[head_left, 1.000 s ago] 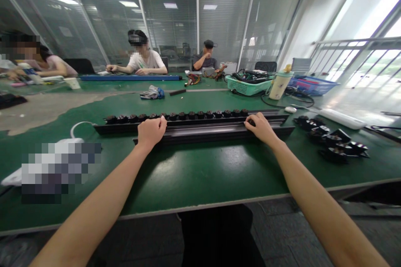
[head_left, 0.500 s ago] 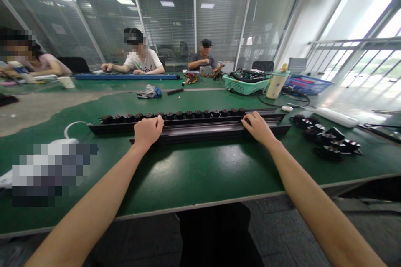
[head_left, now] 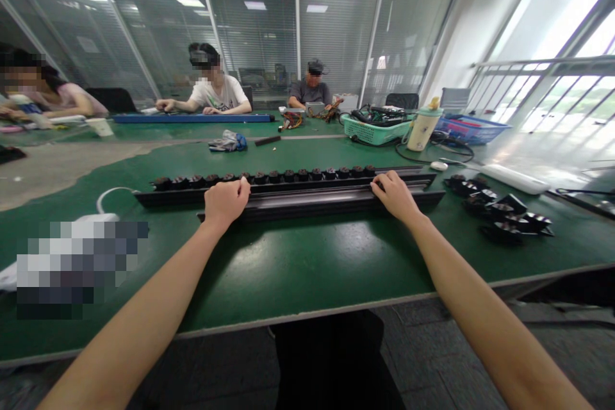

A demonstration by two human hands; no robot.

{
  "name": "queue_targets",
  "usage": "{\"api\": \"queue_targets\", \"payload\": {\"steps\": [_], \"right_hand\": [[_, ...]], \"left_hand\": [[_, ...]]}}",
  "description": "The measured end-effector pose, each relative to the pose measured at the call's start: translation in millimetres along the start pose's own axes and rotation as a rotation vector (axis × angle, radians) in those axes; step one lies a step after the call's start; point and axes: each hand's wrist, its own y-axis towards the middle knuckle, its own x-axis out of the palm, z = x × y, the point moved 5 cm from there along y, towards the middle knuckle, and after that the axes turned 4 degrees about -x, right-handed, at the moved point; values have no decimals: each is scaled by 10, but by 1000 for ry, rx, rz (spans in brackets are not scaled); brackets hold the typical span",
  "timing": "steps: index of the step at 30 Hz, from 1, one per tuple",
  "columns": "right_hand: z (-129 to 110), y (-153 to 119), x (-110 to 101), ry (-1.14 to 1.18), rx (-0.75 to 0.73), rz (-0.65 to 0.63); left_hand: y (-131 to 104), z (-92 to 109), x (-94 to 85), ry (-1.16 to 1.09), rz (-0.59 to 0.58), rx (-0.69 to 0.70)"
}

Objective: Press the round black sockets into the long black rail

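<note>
A long black channel-shaped rail (head_left: 312,202) lies across the green table in front of me, its inner face shiny. My left hand (head_left: 227,200) is closed around it near its left end, thumb on top. Toward the other end, my right hand (head_left: 394,192) grips the same rail with bent fingers; the fingertips are partly hidden. Right behind it and parallel runs another black rail (head_left: 166,199). Along that back rail stands a row of small black round parts (head_left: 288,176), some hidden behind my left hand.
Right of the rails lies a heap of black shiny parts (head_left: 512,211). Farther back are a green basket (head_left: 375,132) of cables, a cream bottle (head_left: 425,129), a blue basket (head_left: 480,131) and a crumpled glove (head_left: 229,141). Several people sit across the table (head_left: 312,269). A white cable (head_left: 108,192) lies left.
Both hands keep their places on the rail. Across the table, the person at the back has lowered a raised hand toward the small box.
</note>
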Motion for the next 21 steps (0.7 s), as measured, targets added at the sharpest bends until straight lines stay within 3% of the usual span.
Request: {"api": "queue_targets", "payload": {"steps": [21], "right_hand": [[-18,-18,-38,-27,46,56]], "left_hand": [[3,-9,-3,-13,9,4]]}}
